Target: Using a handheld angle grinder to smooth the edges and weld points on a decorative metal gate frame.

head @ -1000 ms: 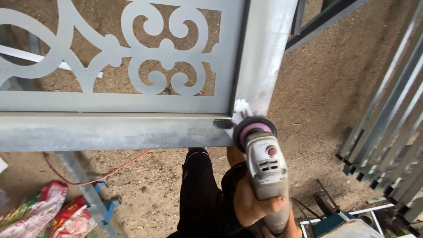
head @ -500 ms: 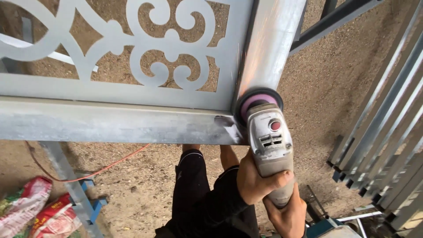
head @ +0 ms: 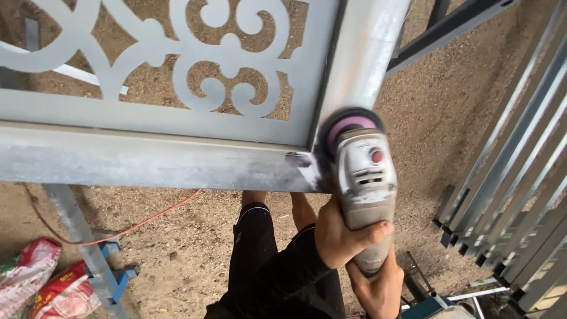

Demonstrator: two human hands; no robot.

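A grey angle grinder (head: 365,195) with a pink-centred disc (head: 349,127) presses against the corner where a grey metal post (head: 369,53) meets a horizontal beam (head: 142,162). My left hand (head: 341,236) wraps around the grinder's body from the left. Below it, my right hand (head: 378,286) grips the tail of the tool. A bright ground patch shows on the beam just left of the disc. An ornate cut-out metal panel (head: 177,65) fills the frame above the beam.
My black-trousered legs (head: 260,254) stand on sandy ground under the beam. An orange cable (head: 136,227) runs across the dirt. A blue-footed stand (head: 100,269) and red sacks (head: 53,289) lie bottom left. Grey metal bars (head: 520,177) lean at right.
The grinder's disc has crept from the beam's corner up onto the base of the post. My hands have risen further into view.
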